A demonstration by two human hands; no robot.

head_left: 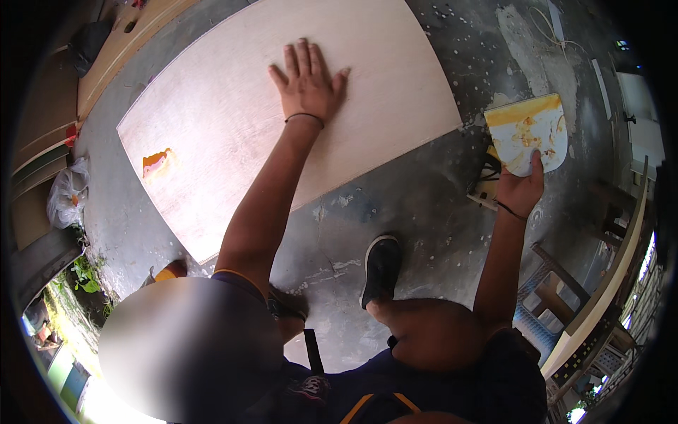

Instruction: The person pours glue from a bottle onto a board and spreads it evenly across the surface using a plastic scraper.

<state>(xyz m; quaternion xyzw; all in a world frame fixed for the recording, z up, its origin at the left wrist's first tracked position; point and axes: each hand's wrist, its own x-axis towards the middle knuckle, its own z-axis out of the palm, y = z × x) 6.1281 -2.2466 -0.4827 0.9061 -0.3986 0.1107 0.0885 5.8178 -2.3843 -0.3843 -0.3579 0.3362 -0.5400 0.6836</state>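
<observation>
A large pale wooden board (381, 63) lies flat on the grey floor in front of me. My left hand (308, 90) rests palm down on it, fingers spread, holding nothing. On the board's left part sits a wet-looking orange and pink smear (157, 162). To the right of the board, my right hand (522, 189) grips a flat white spreader (528, 133) with one rounded end. Its face is streaked with yellow-orange paste, thickest along the straight far edge. The thumb lies on that face, while the other fingers are mostly hidden behind it.
A small item with black and yellow parts (486, 177) lies beside my right wrist. My dark shoe (382, 268) stands near the board's near edge. A clear plastic bag (68, 194) and wood panels line the left. Chairs (558, 304) stand at right. A blurred patch covers the lower left.
</observation>
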